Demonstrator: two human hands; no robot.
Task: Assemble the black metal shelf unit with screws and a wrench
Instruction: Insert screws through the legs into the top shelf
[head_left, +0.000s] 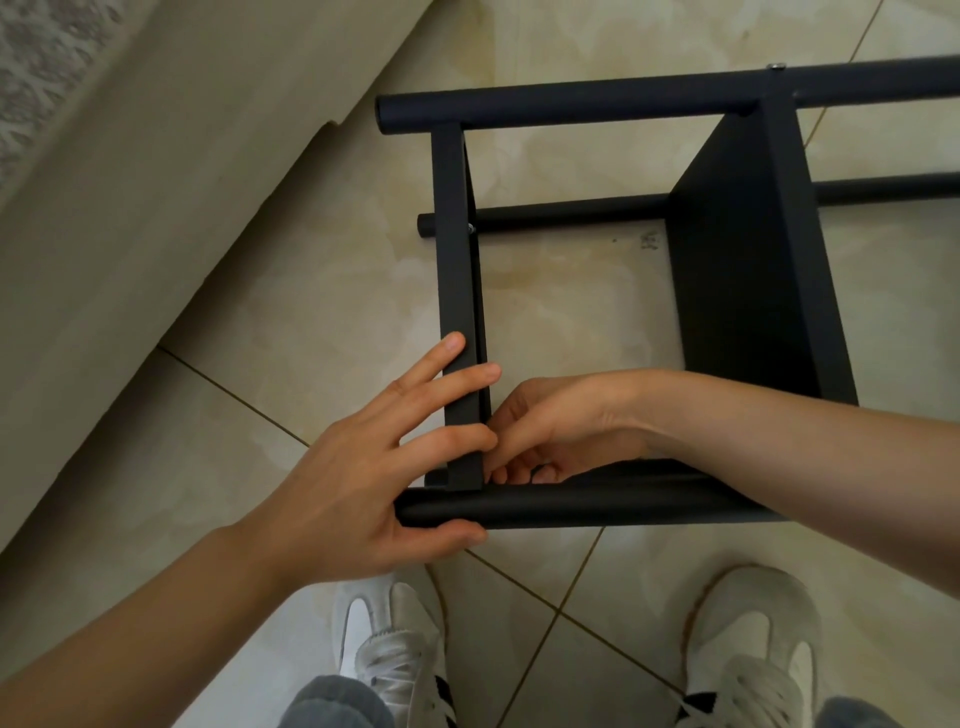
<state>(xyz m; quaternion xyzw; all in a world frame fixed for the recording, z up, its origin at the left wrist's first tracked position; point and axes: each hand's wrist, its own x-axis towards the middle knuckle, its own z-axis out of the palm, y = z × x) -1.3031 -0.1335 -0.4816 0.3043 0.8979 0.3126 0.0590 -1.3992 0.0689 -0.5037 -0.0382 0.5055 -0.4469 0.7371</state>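
The left hand (363, 467) clamps the tube (571, 506), thumb beneath it, straight fingers spread over the panel (457, 260) edge. The right hand (550, 426) curls its fingers into the corner where panel meets tube; whether they hold anything cannot be told. The shelf (743, 249) lies on its side on the floor (311, 312), near its left edge, just beyond the shoes (389, 639).

Glossy beige floor tiles (571, 322) are reflecting soft light, and a cream wall (130, 218) is running diagonally at left.
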